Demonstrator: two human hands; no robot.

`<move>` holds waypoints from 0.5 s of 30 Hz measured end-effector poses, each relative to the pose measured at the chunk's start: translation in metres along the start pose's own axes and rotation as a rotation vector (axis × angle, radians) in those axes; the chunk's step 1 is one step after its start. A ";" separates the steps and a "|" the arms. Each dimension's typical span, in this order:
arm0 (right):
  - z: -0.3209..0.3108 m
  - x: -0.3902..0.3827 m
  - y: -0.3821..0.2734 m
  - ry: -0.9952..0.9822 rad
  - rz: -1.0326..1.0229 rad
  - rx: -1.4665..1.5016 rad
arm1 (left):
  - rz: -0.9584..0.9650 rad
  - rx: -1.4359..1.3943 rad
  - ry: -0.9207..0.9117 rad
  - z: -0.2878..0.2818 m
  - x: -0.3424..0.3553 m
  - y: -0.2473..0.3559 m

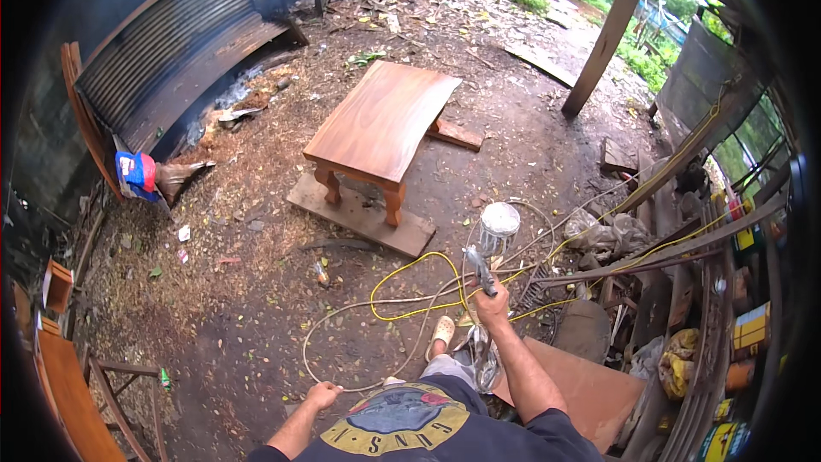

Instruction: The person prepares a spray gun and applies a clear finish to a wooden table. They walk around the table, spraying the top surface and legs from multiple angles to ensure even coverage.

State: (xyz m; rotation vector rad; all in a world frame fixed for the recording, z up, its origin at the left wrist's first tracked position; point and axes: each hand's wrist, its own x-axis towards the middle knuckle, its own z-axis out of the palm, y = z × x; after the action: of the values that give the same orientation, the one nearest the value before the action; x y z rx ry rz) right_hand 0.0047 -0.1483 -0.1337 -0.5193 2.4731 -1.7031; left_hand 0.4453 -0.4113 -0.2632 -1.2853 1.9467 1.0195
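Note:
My right hand [493, 306] is closed around the handle of a grey spray gun [480, 269], held out ahead of me. Just beyond the gun is a white bucket [499, 219] with drips down its side. Low on the left, my left hand [323, 396] is closed on a thin beige hose [306, 346] that loops over the ground toward the gun. Farther ahead stands a low wooden table [383, 115] with a glossy brown top and carved legs, its near legs on a plank [359, 218]. Neither hand touches the table.
A yellow cord [402, 317] loops by my feet. Lumber, plastic bags and cans crowd the right side around a wooden post [611, 34]. Smoke rises near a corrugated metal sheet [184, 47] at the far left. A brown board [573, 389] lies beside me.

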 end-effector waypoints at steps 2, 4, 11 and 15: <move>-0.005 0.011 0.011 0.001 -0.046 0.008 | -0.001 0.008 0.003 0.000 0.015 0.013; -0.007 0.022 0.022 -0.016 -0.054 0.013 | -0.007 0.013 0.016 -0.006 0.031 0.030; -0.015 0.064 0.046 -0.200 -0.053 -0.036 | -0.043 -0.089 0.091 -0.043 0.082 0.096; -0.018 0.088 0.056 -0.152 -0.116 -0.015 | -0.116 -0.292 0.161 -0.071 0.083 0.160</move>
State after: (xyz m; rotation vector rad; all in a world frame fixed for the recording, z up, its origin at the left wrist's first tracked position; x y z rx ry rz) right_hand -0.0954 -0.1436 -0.1682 -0.7769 2.3937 -1.6185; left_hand 0.2618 -0.4721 -0.2476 -1.6669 1.8620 1.2070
